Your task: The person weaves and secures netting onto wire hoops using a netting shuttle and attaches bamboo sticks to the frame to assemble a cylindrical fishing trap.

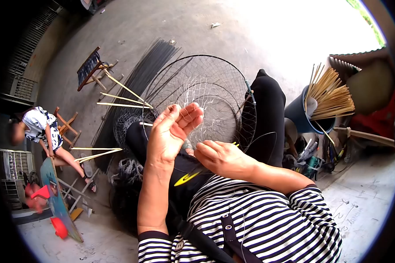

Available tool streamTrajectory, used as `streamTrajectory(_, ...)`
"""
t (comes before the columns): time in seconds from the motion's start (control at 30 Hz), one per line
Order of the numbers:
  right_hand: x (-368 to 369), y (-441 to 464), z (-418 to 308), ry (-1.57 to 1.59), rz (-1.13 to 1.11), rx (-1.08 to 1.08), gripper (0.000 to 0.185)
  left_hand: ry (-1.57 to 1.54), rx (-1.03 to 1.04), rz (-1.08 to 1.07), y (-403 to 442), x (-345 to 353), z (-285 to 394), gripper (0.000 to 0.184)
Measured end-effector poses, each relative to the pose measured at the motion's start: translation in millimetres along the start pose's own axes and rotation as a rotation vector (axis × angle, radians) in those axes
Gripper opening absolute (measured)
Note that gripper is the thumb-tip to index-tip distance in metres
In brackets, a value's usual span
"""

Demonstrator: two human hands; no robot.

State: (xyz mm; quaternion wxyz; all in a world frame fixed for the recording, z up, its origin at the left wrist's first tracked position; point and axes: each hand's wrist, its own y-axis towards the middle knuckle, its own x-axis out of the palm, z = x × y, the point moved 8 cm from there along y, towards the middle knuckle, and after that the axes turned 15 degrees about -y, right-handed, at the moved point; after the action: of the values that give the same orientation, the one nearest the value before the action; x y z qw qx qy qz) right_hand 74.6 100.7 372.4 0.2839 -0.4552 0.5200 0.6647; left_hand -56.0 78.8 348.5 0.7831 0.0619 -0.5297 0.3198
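Observation:
A round hoop (215, 57) with netting (206, 90) stretched across it rests over my lap, against my dark-trousered knee. My left hand (173, 129) is raised at the net's near part, palm showing and fingers apart. To its right, my right hand (221, 155) has its fingers curled together; what they hold, if anything, is hidden. A yellow netting needle (187, 178) lies on the dark cloth below my hands. Thin line runs near the right knee.
Dark rods (138, 76) and pale sticks (118, 101) lie left of the hoop, near a folding stool (90, 68). A blue bucket (300, 111) of bamboo sticks (331, 94) stands right. Another person (41, 125) sits at far left by a green board (57, 201).

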Motion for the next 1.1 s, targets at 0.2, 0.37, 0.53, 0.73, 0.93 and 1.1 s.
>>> streamTrajectory(0.2,-42,-32,51,0.343,0.286,0.353,0.045,-0.102,0.002,0.041,-4,-2,-13,0.018)
streamTrajectory(0.37,-38,-62,93,0.631,0.003,0.812,0.041,-0.064,-0.005,-0.057,-2,11,-23,0.020)
streamTrajectory(0.53,-41,-56,93,0.272,-0.018,0.651,0.029,-0.005,-0.003,-0.057,1,17,-32,0.017)
streamTrajectory(0.73,-37,-54,92,0.152,-0.127,0.681,0.030,0.044,0.024,-0.051,2,19,-34,0.015)
streamTrajectory(0.93,-29,-48,95,0.300,-0.024,0.665,0.026,-0.012,-0.006,-0.045,2,21,-38,0.015)
streamTrajectory(1.1,-20,-43,97,0.502,0.082,0.735,0.024,-0.139,0.015,-0.045,3,19,-43,0.014)
